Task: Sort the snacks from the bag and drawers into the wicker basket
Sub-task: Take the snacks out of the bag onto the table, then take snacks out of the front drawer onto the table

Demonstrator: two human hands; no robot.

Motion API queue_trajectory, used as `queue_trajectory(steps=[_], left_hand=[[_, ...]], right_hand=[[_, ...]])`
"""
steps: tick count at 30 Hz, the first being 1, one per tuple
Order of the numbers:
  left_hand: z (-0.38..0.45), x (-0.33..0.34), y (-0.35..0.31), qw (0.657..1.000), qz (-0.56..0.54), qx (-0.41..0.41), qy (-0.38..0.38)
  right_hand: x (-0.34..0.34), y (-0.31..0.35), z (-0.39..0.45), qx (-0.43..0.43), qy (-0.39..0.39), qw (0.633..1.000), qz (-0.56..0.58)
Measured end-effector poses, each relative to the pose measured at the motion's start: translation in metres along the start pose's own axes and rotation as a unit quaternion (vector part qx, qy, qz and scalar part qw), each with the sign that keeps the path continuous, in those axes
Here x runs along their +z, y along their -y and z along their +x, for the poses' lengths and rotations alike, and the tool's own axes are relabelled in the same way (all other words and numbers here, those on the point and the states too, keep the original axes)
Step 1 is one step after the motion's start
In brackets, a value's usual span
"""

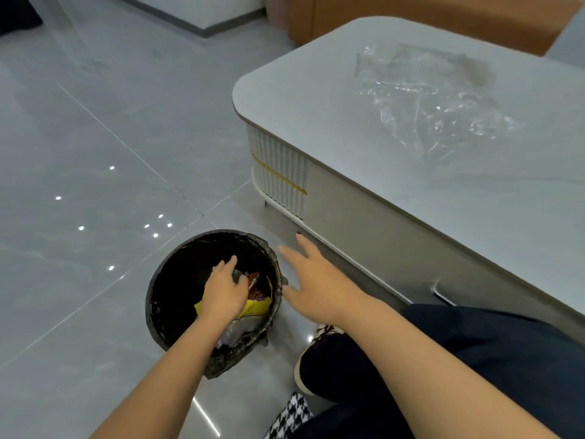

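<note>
left hand [224, 294] over snacks [258, 291], in basket [158, 277]

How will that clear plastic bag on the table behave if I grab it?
The clear plastic bag lies flat and crinkled on the table, so it is probably floppy and very light. It looks empty, so it may slide or drift when pushed. Its glossy film could feel slippery.

Glossy grey tile floor [95, 137], white table [316, 99]
</note>
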State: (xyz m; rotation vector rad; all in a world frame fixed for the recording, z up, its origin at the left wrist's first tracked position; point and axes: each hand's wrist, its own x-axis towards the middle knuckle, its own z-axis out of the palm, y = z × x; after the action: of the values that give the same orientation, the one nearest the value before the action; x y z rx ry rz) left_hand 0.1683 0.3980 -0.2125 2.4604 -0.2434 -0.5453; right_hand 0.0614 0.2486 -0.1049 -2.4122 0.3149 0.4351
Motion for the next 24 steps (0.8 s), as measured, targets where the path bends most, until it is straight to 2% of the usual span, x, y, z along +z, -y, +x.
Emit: queue_trajectory(steps=[7, 12, 16, 21, 24], left_hand=[[-0.050, -0.030, -0.104, 0.988, -0.062, 0.144, -0.014], [-0.077, -0.052, -0.190, 0.962, -0.145, 0.231, -0.006], [-0.088, -0.052, -0.250, 0.937, -0.217, 0.272, 0.015], [-0.100, -0.016, -0.306, 0.918, -0.204, 0.336, 0.044], [-0.100, 0.017, -0.326, 0.914, -0.185, 0.351, 0.086]], right_hand=[[-0.093, 0.007, -0.073, -0.029, -0.175, 0.983, -0.053], [-0.134, -0.015, -0.134, -0.027, -0.246, 0.965, 0.085], [-0.156, -0.043, -0.174, -0.012, -0.307, 0.946, 0.101], [-0.156, -0.097, -0.200, 0.034, -0.406, 0.895, 0.181], [-0.141, -0.131, -0.204, 0.106, -0.443, 0.862, 0.221]])
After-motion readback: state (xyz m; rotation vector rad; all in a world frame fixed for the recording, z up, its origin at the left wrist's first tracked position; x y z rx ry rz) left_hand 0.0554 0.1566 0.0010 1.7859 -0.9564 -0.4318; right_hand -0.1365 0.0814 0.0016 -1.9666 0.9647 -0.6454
